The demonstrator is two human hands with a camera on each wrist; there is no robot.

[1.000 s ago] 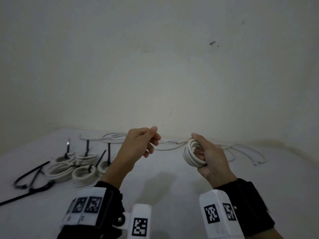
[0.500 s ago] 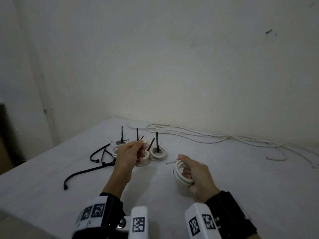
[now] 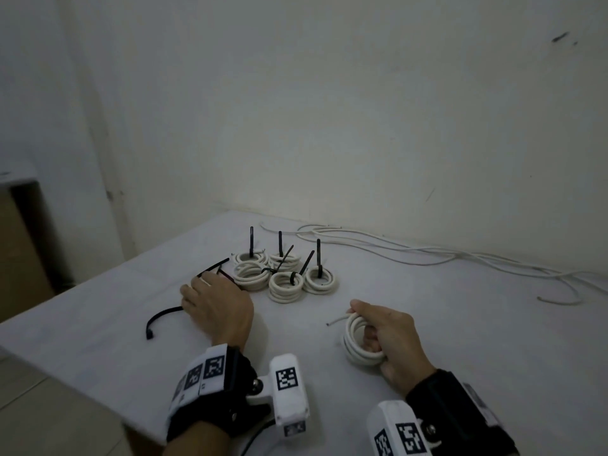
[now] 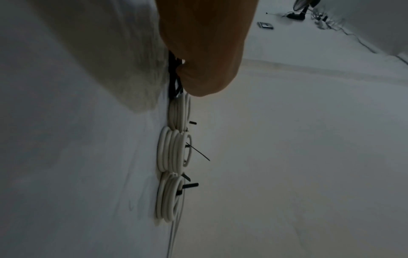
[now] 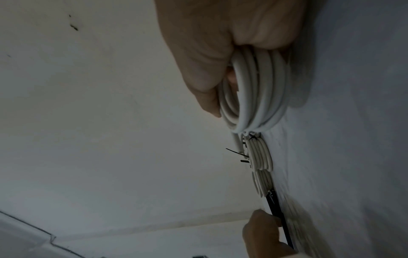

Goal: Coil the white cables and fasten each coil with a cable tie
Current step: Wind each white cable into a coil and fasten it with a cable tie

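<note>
My right hand [image 3: 365, 327] grips a small untied coil of white cable [image 3: 357, 350] just above the table, thumb on top and fingers through the loop; the right wrist view shows that coil [image 5: 260, 90] in the same hand [image 5: 220, 69]. My left hand [image 3: 200, 287] lies palm down on loose black cable ties [image 3: 161, 315], fingers curled onto one; the ties [image 4: 173, 82] meet its fingertips [image 4: 183, 69]. Several tied coils [image 3: 286, 286] with upright black tie tails sit just beyond both hands.
Long loose white cables [image 3: 427, 255] trail along the wall at the back right of the white table [image 3: 460, 340]. The table's left edge drops off near a brown cabinet [image 3: 19, 245]. The tied coils [image 4: 174, 151] lie close beside the left hand.
My left hand dropped from mid-air onto the black cable ties at the left. My right hand lowered the coil toward the table. The head view swung left and down.
</note>
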